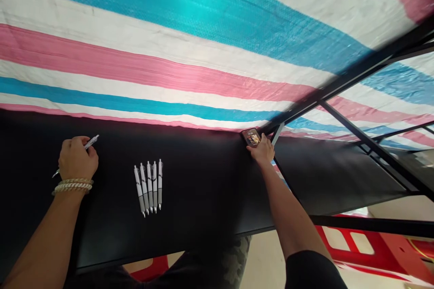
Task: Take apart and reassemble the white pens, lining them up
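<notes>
Currently left hand (77, 158) grips click pen (91, 141); right hand (263, 148) touches smartphone (251, 136), 2 o'clock of five-pen row (149, 185), grip unclear. Likely phone handling; next needs clean release.

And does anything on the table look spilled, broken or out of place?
Nothing stands out: I see no spill or damage. Five pens lie side by side, another pen is in the left hand, and the right hand touches a phone.

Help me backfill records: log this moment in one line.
left hand: holds pen; right hand: at phone; five pens: on table
</notes>
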Demonstrator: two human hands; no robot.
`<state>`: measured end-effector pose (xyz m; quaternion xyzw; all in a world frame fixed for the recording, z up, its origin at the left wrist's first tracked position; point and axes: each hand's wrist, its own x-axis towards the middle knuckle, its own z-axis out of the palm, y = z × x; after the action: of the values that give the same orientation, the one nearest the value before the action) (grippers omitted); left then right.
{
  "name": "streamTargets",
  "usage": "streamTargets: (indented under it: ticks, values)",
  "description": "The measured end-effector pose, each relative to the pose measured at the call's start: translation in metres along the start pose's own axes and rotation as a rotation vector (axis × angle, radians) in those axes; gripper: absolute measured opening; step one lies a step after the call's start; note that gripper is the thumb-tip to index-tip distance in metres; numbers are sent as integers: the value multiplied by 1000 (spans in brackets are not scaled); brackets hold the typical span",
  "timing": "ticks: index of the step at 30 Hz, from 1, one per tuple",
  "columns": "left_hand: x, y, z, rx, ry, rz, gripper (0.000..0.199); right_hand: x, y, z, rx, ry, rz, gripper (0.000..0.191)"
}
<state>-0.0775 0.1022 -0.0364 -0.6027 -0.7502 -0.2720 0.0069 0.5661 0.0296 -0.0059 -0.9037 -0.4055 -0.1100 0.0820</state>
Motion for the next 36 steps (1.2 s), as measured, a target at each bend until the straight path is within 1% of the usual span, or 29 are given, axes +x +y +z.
streamTargets:
  ticks: [4,14,19,28,30,32,34,35,36]
  values:
    - [-1,0,1,-9,2,-15,34,1,0,1,4,4,4,95]
    - [1,-1,1,-21,-43,-27,34,1,-2,-1,2,-7,13,94]
    - [1,0,1,-25,-34,-30,33,1,-2,-1,-2,-13,16,93]
    - [1,-1,4,-67,-60,-20,31,3,-1,-8,9,-74,27,93]
    - [1,0,5,-71,-49,-25,29,6,3,-8,28,-98,3,90]
    - [1,2,4,-69,-28,-30,29,12,9,-6,61,-119,-58,86]
    - [0,4,2,-79,-30,-6,26,20,18,0,113,-126,-138,84]
    - [-1,6,1,-88,-21,-4,25,26,23,4,141,-127,-154,84]
    - [-1,7,0,-100,-11,-1,25,32,28,10,165,-127,-136,86]
